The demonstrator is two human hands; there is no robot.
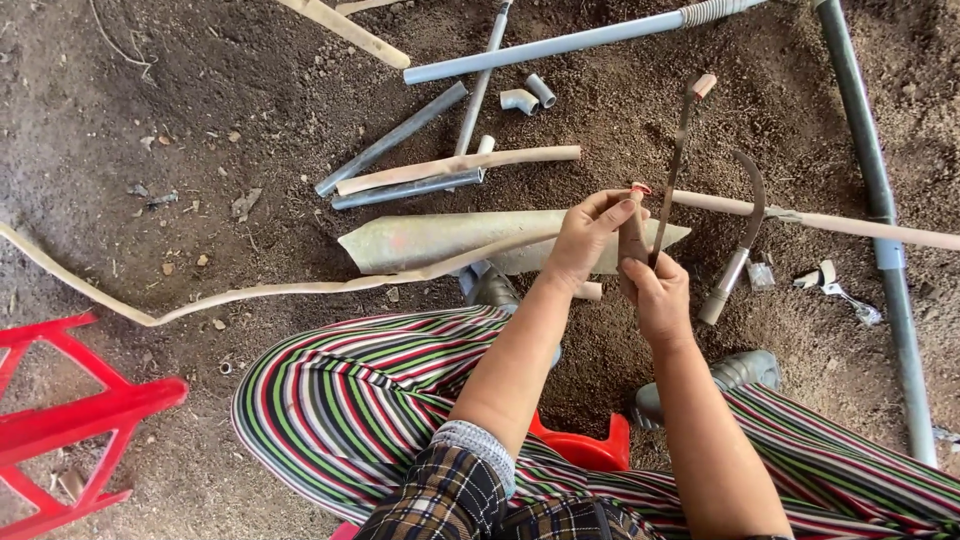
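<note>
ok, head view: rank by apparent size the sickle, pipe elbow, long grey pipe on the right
1. Long grey pipe, runs most of the frame's height.
2. Sickle, curved blade plus handle.
3. Pipe elbow, smallest; it lies farther from the camera, but the gap is clear.

You are sitting on a stool (590, 445) with your knees spread, your two boots (492, 288) resting on the soil just beyond them. Your left hand (585, 238) and right hand (655, 295) are meeting side by side above the ground between the boots, around a small piece (632, 240). A sickle (738, 240) is lying just right of them, a long pipe (880, 210) running further right. Short pipes (400, 135) are lying beyond, to the left.
</note>
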